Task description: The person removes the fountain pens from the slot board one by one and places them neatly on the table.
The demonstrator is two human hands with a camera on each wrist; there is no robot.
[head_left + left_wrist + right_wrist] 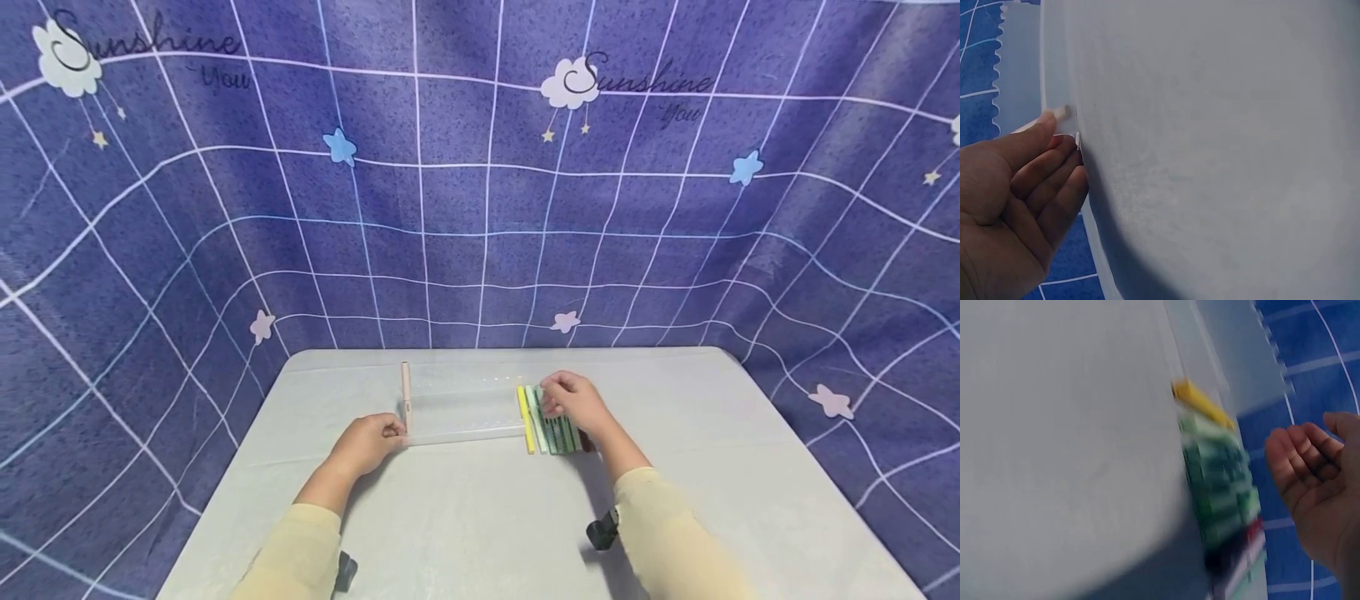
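A clear plastic marker rack point(467, 435) with a scalloped edge point(999, 69) lies on the table. My left hand point(369, 443) pinches its front left corner between thumb and fingers. Beside that thumb a beige marker point(407, 392) stretches along the rack's left end. At the right end a yellow marker point(527, 421) is in line with a row of pale and dark green markers point(561, 440). A dark red one point(586, 443) shows at the row's far right, partly hidden. Over this row hovers my right hand point(576, 402), its fingers loosely bent and nothing visible in them.
The pale table point(465, 517) has its rear edge against a blue gridded curtain point(480, 250), which also hangs at both sides. A black wrist device point(602, 531) shows under the right sleeve, another point(345, 572) by the left sleeve.
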